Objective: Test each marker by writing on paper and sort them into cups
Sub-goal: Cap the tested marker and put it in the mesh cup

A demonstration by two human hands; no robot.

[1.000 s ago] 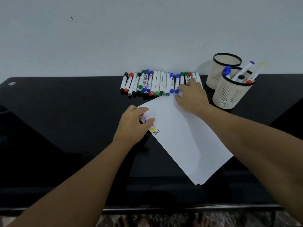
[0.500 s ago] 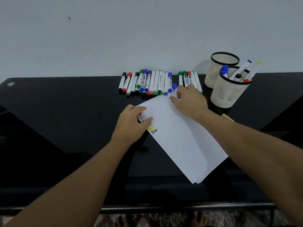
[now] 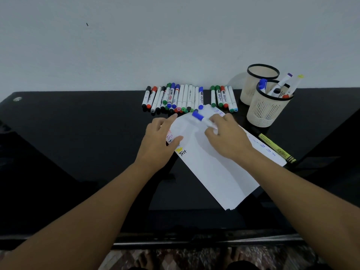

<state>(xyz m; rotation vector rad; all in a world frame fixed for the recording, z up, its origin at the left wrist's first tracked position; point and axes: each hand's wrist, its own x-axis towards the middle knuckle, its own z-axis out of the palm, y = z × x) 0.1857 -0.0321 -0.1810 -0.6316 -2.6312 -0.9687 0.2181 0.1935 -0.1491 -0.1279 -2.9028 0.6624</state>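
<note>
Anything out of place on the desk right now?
One yellow marker lies alone right of the paper, near the front cup, away from the row and outside both cups. Nothing looks spilled or damaged.

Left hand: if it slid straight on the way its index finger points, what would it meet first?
Probably the near caps of the marker row. The left hand points up and right over the paper; depth is uncertain.

blue marker (image 3: 201, 118): capped, over paper (image 3: 214, 168) | marker row (image 3: 187, 98): by wall | cups (image 3: 266, 110): right, front one holds markers
</note>
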